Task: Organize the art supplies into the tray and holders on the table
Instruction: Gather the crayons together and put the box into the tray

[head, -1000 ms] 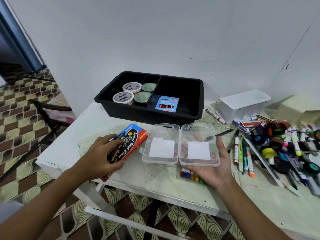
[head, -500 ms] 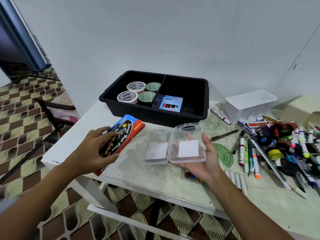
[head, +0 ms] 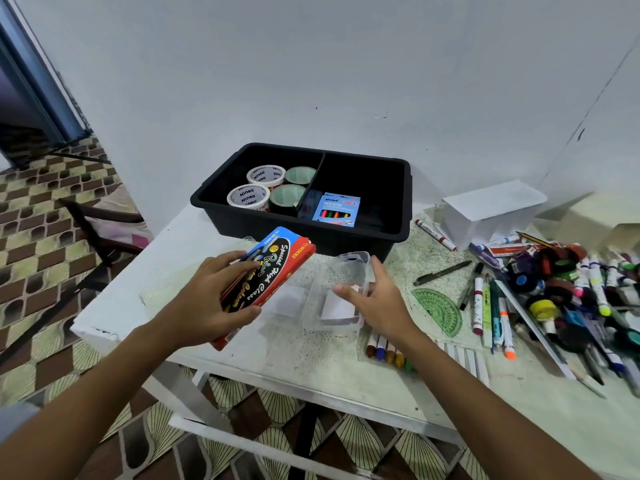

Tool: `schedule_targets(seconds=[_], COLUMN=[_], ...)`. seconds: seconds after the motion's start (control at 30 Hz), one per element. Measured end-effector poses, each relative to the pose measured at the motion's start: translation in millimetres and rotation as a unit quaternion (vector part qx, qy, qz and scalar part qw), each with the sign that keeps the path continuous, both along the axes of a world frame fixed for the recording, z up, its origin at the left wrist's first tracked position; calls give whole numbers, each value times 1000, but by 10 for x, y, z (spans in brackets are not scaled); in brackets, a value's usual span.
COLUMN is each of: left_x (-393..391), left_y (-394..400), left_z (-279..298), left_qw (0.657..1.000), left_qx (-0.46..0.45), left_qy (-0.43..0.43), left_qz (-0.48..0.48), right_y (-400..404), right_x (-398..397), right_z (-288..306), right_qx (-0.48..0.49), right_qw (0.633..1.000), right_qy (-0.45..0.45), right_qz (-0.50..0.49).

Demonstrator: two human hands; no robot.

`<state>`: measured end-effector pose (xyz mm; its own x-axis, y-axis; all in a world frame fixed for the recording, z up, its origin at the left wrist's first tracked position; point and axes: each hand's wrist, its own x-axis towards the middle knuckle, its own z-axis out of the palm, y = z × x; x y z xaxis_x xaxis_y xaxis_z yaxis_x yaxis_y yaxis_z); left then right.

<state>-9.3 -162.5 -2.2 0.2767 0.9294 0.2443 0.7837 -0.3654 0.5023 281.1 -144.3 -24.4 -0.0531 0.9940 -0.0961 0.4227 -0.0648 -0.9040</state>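
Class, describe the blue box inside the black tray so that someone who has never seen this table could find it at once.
Start at the black tray at the back of the table, against the wall. A divider splits it; look in the right compartment, near its front. The blue box leans there, marked NEON, with a row of coloured pencils pictured on it; the left compartment holds only tape rolls.

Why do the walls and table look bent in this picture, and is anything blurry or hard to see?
Head view: the wide-angle lens bows the table edge and the wall lines near the frame's edges. Lighting is soft and even, shadows faint. The clear plastic case at the right hand looks smeared and nearly vanishes against the tabletop. The pencil box in the left hand reads sharply.
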Motion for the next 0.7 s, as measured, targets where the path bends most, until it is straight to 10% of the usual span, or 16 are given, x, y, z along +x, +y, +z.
schedule_targets(seconds=[0.27, 0.7], left_x=[7, 477], left_y=[34, 29], left_z=[-55, -242], left_qw=[1000, 994], left_qx=[-21, -55], left_qy=[-3, 26], left_qz=[2, -94], right_y=[156, -266], right_x=[30, 692], right_z=[-88, 81], right_qx=[-11, 79], right_qw=[958, 868], right_qy=[-279, -410], right_qz=[62, 270])
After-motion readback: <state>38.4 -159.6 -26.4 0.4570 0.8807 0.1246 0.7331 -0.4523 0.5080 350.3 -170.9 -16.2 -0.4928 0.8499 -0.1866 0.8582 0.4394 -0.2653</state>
